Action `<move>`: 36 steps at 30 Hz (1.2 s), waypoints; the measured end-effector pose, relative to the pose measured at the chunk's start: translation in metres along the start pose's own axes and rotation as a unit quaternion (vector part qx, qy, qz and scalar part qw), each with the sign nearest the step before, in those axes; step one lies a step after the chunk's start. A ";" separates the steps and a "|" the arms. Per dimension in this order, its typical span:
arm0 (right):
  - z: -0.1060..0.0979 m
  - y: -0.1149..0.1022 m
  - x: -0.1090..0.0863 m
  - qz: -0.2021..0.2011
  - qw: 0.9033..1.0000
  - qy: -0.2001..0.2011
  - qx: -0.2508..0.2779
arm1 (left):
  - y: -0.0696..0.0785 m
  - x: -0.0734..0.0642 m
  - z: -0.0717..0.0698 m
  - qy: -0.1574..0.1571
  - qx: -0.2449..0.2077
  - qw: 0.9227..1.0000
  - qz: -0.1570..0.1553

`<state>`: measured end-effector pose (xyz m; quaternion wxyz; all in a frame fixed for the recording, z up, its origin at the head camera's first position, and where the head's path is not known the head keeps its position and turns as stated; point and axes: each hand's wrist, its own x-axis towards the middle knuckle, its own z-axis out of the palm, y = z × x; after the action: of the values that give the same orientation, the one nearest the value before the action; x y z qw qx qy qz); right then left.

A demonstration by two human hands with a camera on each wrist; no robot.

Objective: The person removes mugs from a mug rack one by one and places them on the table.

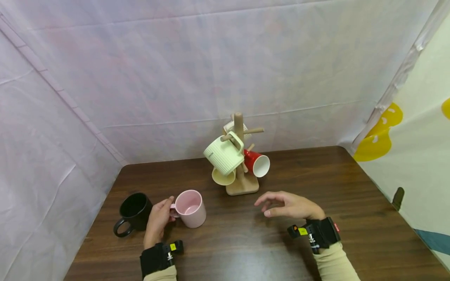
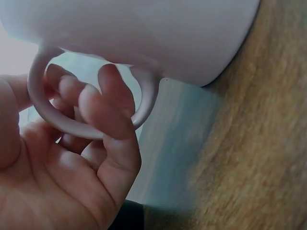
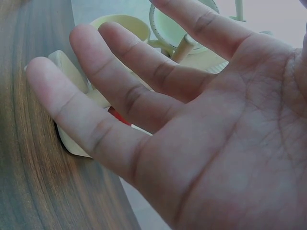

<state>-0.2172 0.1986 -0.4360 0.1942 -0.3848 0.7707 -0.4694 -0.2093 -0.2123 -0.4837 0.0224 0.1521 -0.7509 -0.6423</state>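
A pink mug (image 1: pixel 195 218) is at the front left of the table, its handle turned to the left. My left hand (image 1: pixel 159 220) grips that handle; the left wrist view shows the fingers curled through the handle loop (image 2: pixel 79 128). Whether the mug's base touches the table is hard to tell. Over the table to the right, my right hand (image 1: pixel 293 205) holds nothing, its fingers loosely extended. Nearest to it stands a wooden mug tree (image 1: pixel 242 187). On the tree hang a pale green ribbed mug (image 1: pixel 223 156), a red mug (image 1: pixel 251 160), a yellow mug (image 1: pixel 223 178) and a whitish mug (image 1: pixel 230 127) partly hidden behind.
A black mug (image 1: pixel 140 218) stands just left of my left hand, its handle pointing left and toward me. The dark wooden table (image 1: pixel 302 175) ends at a pale cloth wall (image 1: pixel 175 78) behind. A bare peg (image 1: pixel 258 130) juts right from the tree.
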 end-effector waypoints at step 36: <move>-0.002 0.002 0.000 -0.007 1.000 0.000 -0.015 | 0.052 -0.031 -0.010 0.035 0.047 0.998 0.023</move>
<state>-0.2195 0.2001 -0.4372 0.1853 -0.3929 0.7752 -0.4586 -0.1877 -0.2070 -0.4269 0.0563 0.1586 -0.7824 -0.5996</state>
